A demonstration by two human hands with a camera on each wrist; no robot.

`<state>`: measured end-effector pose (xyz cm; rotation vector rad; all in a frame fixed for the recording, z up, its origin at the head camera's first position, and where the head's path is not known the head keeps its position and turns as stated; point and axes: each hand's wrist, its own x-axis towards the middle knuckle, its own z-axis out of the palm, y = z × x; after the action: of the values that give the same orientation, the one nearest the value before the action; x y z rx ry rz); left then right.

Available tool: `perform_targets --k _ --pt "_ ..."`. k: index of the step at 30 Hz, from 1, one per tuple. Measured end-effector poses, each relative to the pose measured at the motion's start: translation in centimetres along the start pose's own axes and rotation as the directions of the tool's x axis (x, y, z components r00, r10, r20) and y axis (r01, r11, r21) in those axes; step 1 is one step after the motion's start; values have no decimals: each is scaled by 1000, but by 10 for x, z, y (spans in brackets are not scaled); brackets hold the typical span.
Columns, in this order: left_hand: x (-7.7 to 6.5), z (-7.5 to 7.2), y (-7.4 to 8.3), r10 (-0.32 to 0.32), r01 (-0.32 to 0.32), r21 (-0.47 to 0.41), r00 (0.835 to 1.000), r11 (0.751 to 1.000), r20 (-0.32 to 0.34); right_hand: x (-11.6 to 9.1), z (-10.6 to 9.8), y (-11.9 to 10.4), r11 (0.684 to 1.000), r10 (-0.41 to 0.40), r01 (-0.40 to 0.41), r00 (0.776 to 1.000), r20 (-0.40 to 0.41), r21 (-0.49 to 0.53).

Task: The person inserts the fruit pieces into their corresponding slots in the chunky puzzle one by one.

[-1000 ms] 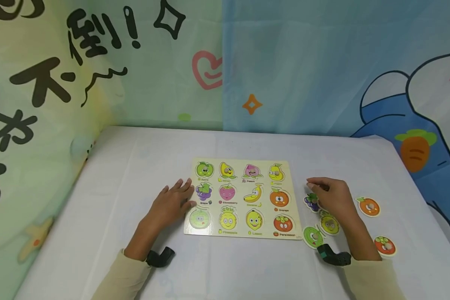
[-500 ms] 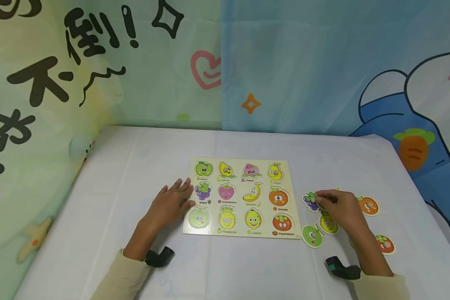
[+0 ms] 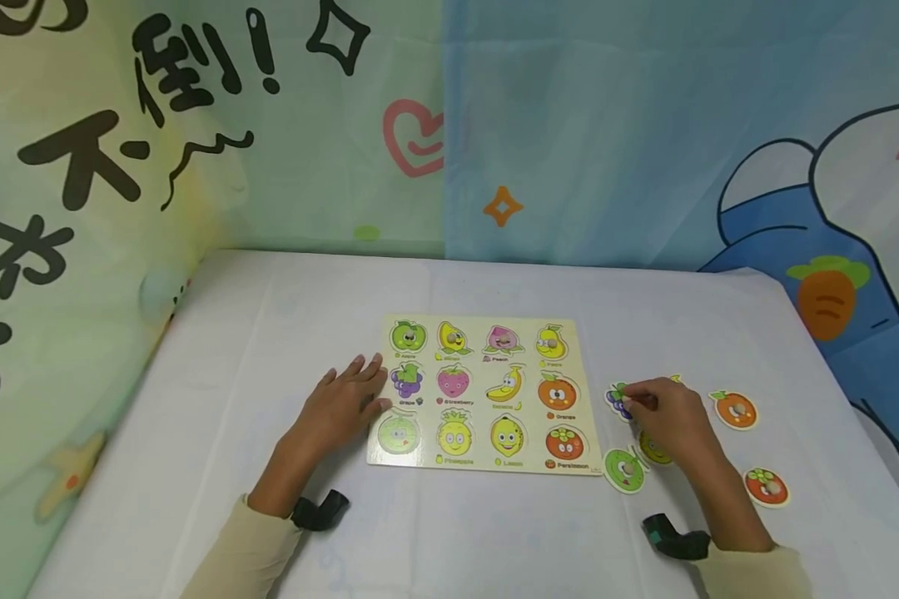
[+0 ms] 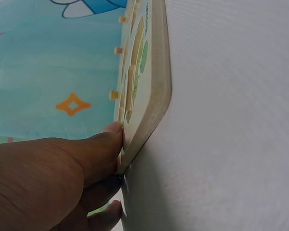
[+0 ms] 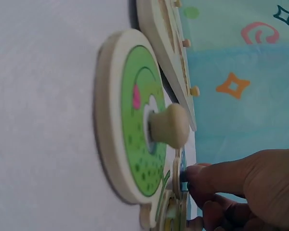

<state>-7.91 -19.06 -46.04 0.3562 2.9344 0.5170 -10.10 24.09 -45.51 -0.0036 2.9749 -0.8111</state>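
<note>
A wooden fruit puzzle board lies flat on the white table. My left hand rests at its left edge, fingers spread and extended; in the left wrist view the thumb touches the board's edge. My right hand is right of the board, pinching the grape puzzle piece with thumb and index finger; these fingers partly cover it. Closer to me lies a round green melon piece, large in the right wrist view with its wooden knob. A yellow piece is partly hidden beneath the hand.
An orange piece and a persimmon piece lie farther right. A yellow piece peeks out behind the right hand. Knobs stand up from the board. Printed cloth hangs behind the table.
My right hand moved right and toward me, then slightly back left, its fingertips now at the grape piece. The left hand stays at the board's edge.
</note>
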Motion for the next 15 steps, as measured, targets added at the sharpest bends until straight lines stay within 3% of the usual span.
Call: perform_targets --k 8,15 --pt "2 -3 1 -6 6 -10 1000 1000 5 4 4 -7 997 -47 46 999 -21 -54" --pt "2 -1 0 -15 16 -12 1000 1000 16 8 1 -15 1000 12 -12 998 -54 13"
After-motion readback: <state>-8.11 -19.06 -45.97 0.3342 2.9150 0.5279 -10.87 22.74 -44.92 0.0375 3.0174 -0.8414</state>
